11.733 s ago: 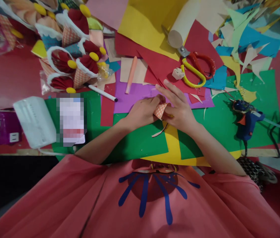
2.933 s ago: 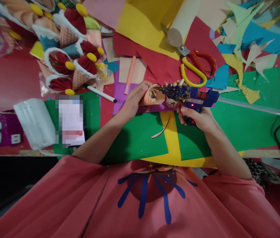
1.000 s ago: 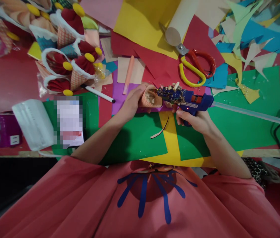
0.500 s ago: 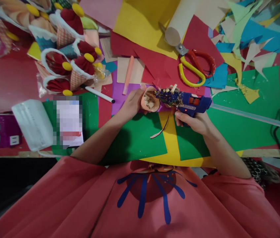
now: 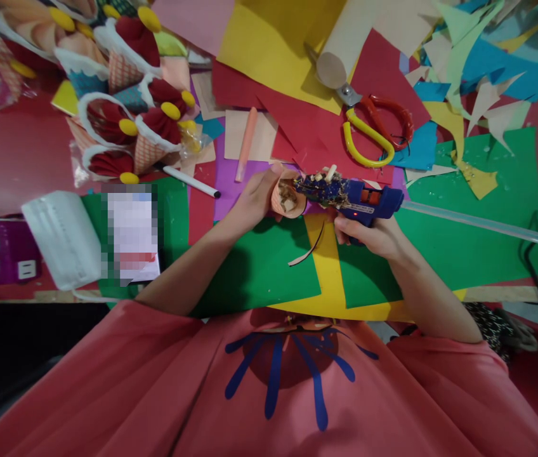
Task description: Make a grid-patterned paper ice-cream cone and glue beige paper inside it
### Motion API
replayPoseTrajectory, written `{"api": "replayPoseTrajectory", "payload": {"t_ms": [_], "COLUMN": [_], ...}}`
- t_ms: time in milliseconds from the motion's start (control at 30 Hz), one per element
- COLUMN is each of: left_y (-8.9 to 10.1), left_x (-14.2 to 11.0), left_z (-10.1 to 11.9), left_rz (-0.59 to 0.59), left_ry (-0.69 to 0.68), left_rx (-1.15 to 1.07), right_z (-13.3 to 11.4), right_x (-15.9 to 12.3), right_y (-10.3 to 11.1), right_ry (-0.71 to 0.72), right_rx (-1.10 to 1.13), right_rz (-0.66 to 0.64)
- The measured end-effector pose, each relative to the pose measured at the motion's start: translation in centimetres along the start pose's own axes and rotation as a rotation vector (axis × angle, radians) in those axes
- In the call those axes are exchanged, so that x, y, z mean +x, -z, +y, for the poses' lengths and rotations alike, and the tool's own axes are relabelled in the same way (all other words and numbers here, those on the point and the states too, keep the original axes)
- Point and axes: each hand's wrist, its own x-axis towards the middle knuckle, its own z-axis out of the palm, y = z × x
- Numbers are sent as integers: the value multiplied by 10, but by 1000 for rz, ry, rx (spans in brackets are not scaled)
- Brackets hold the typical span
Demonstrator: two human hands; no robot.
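My left hand (image 5: 255, 198) is wrapped round a small orange-checked cone (image 5: 292, 206), its open mouth tilted toward the right. Pale crumpled stuffing (image 5: 288, 198) shows inside the cone. In my right hand (image 5: 368, 235) is a blue glue gun (image 5: 361, 202), gripped by its handle, with a small red light lit on its side. Its front is crusted with bits of debris, and the nozzle end is at the cone's rim; whether it touches cannot be made out. A long clear glue stick (image 5: 478, 222) sticks out of the gun's back.
Scissors (image 5: 368, 136) with red and yellow handles lie beyond the gun. Several finished cones (image 5: 155, 136) crowd the upper left. A white marker (image 5: 193, 182), an orange pen (image 5: 247, 145), a phone (image 5: 133, 235), a cardboard tube (image 5: 345, 47) and paper scraps (image 5: 483, 76) lie around.
The glue gun has shifted slightly left, its nozzle end further over the cone's mouth. The cone has turned a little in my left hand.
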Motion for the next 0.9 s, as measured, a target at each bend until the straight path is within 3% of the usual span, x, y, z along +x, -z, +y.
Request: {"api": "replayPoseTrajectory", "payload": {"t_ms": [133, 300, 433, 600, 633, 667, 733, 800, 867, 900], "left_y": [1, 1, 3, 3, 3, 2, 1, 1, 0, 0], "left_x": [1, 5, 9, 9, 8, 8, 8, 8, 9, 10], "left_z": [-3, -8, -16, -17, -16, -15, -11, -9, -8, -9], "left_rz": [-29, 38, 86, 116, 120, 128, 142, 150, 149, 149], "left_ry": [36, 57, 63, 61, 57, 54, 52, 65, 89, 95], "left_rx": [-59, -91, -132, -190, -190, -191, -197, -206, -207, -210], "right_z": [-10, -20, -6, 13, 14, 14, 13, 8, 2, -2], "right_x": [-4, -22, -47, -88, -96, -103, -114, -115, -107, -100], "right_y": [15, 47, 76, 121, 130, 139, 150, 150, 135, 122], "right_ry": [43, 33, -135, -563, -607, -661, -729, -631, -380, -230], "right_rx": [141, 189, 74, -80, -164, -221, -541, -860, -1007, -1027], "right_rz": [8, 275, 664, 1016, 1037, 958, 936, 1026, 1222, 1238]}}
